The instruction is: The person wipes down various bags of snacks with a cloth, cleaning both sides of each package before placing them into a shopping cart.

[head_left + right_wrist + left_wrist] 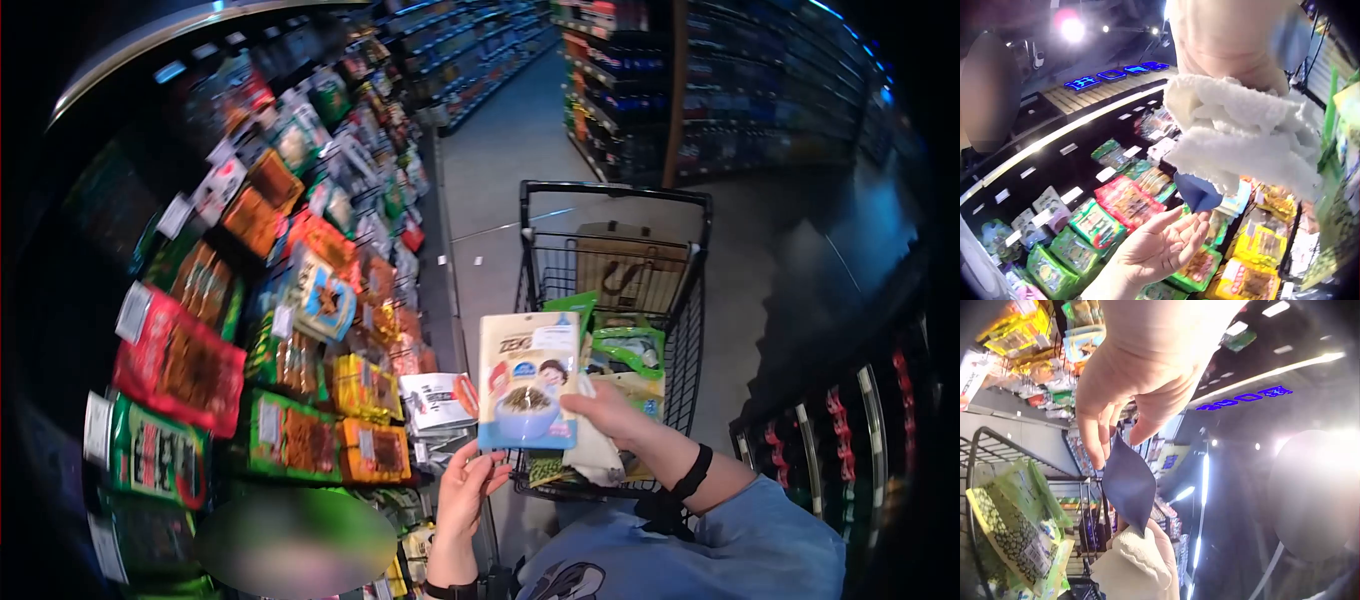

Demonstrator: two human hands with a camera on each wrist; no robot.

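Observation:
In the head view my right hand (pixel 607 412) grips the right edge of a cream and blue food pouch (pixel 526 385), its thumb on the front. Printed on that pouch are "ZEK", a bowl and a cartoon child. A fluffy white cloth (pixel 594 452) hangs from the same hand, bulky in the right wrist view (pixel 1241 147). My left hand (pixel 468 495) is at the pouch's lower left corner, palm up with loosely bent fingers. Seen from the left wrist, the pouch's dark blue bottom (pixel 1129 484) points its corner between the left fingers and thumb.
A black wire shopping cart (pixel 701 265) stands ahead, holding green packets (pixel 630 348) and a brown bag (pixel 628 270). Shelves of packaged snacks (pixel 290 440) line the left side. Further shelving (pixel 620 90) stands across the aisle floor (pixel 500 150); a rack (pixel 835 440) is at lower right.

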